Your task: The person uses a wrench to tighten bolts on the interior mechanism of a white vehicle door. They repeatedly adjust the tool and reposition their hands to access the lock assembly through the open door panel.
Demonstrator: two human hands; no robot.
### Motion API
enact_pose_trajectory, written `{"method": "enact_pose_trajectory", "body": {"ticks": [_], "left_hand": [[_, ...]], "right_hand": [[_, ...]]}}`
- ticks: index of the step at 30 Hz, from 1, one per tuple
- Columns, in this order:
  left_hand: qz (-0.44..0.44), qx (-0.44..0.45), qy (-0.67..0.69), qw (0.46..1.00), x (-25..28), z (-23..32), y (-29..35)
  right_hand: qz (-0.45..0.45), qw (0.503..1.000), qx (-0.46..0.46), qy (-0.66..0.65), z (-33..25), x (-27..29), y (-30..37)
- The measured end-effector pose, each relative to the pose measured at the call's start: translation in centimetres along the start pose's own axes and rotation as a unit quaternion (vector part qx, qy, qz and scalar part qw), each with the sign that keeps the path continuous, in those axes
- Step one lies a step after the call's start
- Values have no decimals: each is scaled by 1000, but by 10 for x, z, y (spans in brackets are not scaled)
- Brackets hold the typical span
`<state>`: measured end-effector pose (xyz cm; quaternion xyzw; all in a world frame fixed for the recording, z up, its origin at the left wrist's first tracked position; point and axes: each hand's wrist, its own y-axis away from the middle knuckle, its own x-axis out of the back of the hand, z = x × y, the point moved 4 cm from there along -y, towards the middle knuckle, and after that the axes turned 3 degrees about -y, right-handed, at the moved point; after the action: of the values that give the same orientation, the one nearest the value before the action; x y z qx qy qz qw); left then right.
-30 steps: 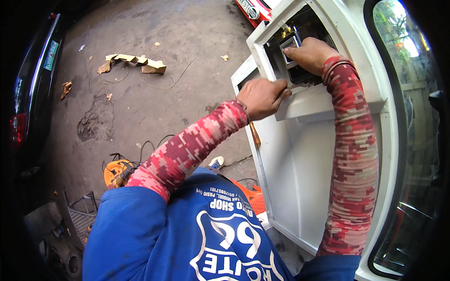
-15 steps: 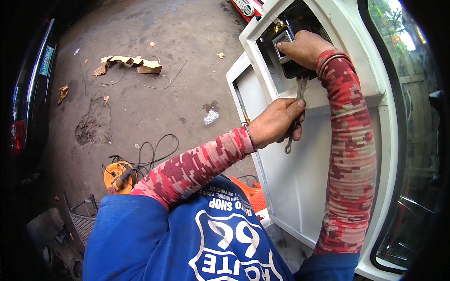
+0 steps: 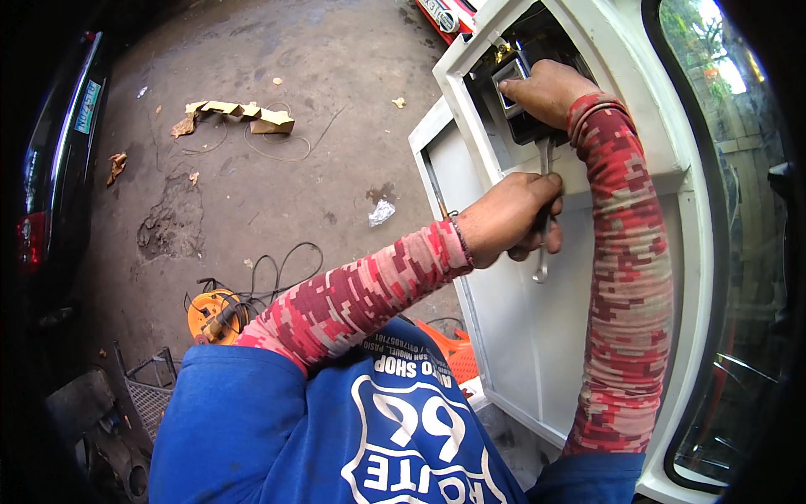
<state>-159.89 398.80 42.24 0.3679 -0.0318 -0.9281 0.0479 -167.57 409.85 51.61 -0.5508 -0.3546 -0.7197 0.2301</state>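
Note:
My left hand is closed round the shaft of a steel combination wrench. Its ring end pokes out below my fingers, while the upper end meets the underside of a black housing. That housing sits in an opening of a white vehicle body panel and has a silver-rimmed rectangular face. My right hand grips it from the right, thumb across the face and the other fingers hidden behind. A small brass-coloured fitting shows above. Whatever the wrench's upper end engages is too small to tell.
Right of the panel is a window with a black seal. On the ground lie an orange cable reel with loose black cord, a bent cardboard piece and crumpled foil. A dark car stands at the left.
The wrench has swung: its lower end has moved right and slightly down, my left hand going with it. My right hand stays on the housing, and the view has shifted slightly.

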Motion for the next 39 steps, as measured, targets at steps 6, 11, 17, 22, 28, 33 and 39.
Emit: {"method": "enact_pose_trajectory", "body": {"ticks": [6, 11, 17, 22, 28, 33, 39], "left_hand": [[-42, 33, 6, 999, 7, 4, 3], [-25, 26, -22, 999, 8, 0, -3], [6, 5, -189, 982, 32, -6, -12], [85, -106, -401, 906, 44, -8, -23], [189, -168, -698, 670, 108, 17, -23], [52, -134, -536, 832, 75, -13, -3], [11, -37, -188, 981, 25, -9, -1]], "right_hand": [[-3, 1000, -4, -1, 0, -1, 0], [-3, 1000, -9, -9, 2, 1, 0], [2, 1000, -11, -11, 6, -1, -3], [39, 999, 33, -10, 6, -3, -3], [-24, 998, -15, -63, 6, -1, -2], [4, 1000, 6, -23, 5, -1, -2], [51, 998, 41, 3, 4, -1, -1]]}}
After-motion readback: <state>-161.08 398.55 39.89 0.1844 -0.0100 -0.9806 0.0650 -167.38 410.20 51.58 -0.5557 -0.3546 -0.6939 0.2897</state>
